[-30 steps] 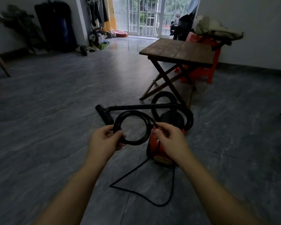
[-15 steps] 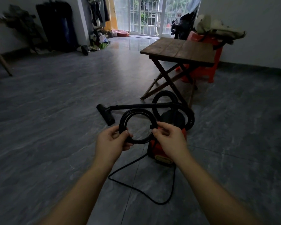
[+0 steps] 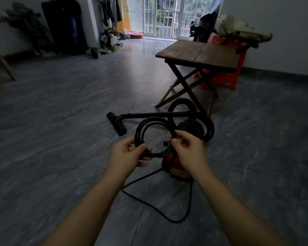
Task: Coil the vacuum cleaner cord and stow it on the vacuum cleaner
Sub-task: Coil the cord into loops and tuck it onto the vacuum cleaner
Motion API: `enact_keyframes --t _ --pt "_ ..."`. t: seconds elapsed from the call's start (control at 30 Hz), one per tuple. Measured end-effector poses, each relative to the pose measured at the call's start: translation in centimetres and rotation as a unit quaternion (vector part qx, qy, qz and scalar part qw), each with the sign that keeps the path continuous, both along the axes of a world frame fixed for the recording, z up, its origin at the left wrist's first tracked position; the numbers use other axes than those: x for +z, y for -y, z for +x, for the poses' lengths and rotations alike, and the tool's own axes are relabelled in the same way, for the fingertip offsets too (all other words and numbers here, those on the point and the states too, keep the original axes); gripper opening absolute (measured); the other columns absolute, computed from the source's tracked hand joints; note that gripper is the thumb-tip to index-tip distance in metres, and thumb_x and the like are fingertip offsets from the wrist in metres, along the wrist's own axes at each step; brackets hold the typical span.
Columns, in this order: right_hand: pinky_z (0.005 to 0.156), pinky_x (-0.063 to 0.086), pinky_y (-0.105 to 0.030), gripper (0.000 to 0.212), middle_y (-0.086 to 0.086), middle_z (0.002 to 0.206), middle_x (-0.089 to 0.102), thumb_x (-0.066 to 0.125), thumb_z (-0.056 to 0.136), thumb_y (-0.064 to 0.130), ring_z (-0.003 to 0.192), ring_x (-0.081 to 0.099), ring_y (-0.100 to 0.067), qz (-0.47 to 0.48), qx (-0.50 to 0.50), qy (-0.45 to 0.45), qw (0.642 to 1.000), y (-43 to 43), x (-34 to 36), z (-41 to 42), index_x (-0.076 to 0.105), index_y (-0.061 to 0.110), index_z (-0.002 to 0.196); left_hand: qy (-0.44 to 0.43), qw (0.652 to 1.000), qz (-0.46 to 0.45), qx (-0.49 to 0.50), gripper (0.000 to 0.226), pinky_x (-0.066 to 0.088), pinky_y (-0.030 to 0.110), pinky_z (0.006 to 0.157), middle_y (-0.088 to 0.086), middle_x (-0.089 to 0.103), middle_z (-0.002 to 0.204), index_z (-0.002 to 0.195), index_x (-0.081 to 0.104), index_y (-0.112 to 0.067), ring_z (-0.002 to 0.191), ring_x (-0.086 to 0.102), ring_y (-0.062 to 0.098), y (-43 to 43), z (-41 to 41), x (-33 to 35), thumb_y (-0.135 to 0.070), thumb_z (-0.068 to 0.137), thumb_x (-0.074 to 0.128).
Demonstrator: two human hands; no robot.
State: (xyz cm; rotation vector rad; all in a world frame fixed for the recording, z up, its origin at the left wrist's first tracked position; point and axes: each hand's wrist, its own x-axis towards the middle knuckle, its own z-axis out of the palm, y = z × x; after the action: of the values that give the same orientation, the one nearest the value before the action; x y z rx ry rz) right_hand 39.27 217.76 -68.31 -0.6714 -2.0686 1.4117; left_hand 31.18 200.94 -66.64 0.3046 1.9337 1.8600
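Note:
A black cord coil of a few loops hangs upright between my hands. My left hand grips its lower left part. My right hand pinches its right side between thumb and fingers. A loose length of cord trails from the coil down to the floor, bends in a sharp corner, and loops back toward the vacuum. The red and black vacuum cleaner stands on the floor behind my right hand, partly hidden by it. Its black hose curls around its far side.
The vacuum's wand and floor nozzle lie flat to the left. A folding wooden table stands just behind the vacuum, a red plastic stool beyond it. Clothes and bags line the far wall. Grey tiled floor stretches left.
My hands and the coil have drifted slightly right and up. The loose cord on the floor has shifted a little. My grips are the same.

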Motion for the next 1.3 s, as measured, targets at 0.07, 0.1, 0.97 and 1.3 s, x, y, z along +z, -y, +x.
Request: enact_keyframes --t 0.07,0.1,0.97,1.3 --pt "0.072 0.050 -0.010 0.030 0.011 0.090 0.069 0.065 0.093 0.014 0.082 0.066 0.005 -0.016 0.006 -0.015 1.000 0.1 0.2 0.1 0.066 0.025 0.121 0.004 1.000 -0.006 -0.012 0.010 0.060 0.029 0.056 0.010 0.079 0.089 0.104 0.066 -0.009 0.074 0.077 0.024 0.1 -0.1 0.0 -0.007 0.097 0.059" --pt "0.070 0.050 -0.008 0.031 0.011 0.089 0.068 0.064 0.093 0.011 0.080 0.066 0.009 -0.026 0.009 -0.026 0.999 0.2 0.3 0.1 0.064 0.026 0.120 0.003 1.000 -0.008 -0.017 0.010 0.059 0.029 0.056 0.009 0.079 0.089 0.104 0.066 -0.010 0.074 0.077 0.024 0.1 -0.1 0.0 -0.008 0.097 0.060" --pt "0.067 0.052 -0.008 0.029 0.005 0.094 0.070 0.058 0.092 -0.008 0.080 0.068 0.011 -0.110 0.046 -0.045 0.992 -0.3 0.9 0.0 0.067 0.009 0.115 -0.065 0.983 -0.153 -0.074 0.018 0.061 0.036 0.064 0.003 0.074 0.095 0.110 0.064 -0.019 0.079 0.075 0.019 0.1 -1.1 -1.1 -0.024 0.093 0.068" --pt "0.064 0.053 -0.011 0.030 0.008 0.084 0.073 0.059 0.091 -0.006 0.072 0.070 0.001 0.008 0.155 0.130 0.979 -0.7 -0.6 0.2 0.072 0.015 0.107 -0.313 0.911 -0.247 -0.102 0.065 0.044 0.037 0.107 -0.003 0.050 0.141 0.140 0.051 -0.023 0.129 0.048 0.015 1.0 -2.4 -1.3 -0.028 0.081 0.080"
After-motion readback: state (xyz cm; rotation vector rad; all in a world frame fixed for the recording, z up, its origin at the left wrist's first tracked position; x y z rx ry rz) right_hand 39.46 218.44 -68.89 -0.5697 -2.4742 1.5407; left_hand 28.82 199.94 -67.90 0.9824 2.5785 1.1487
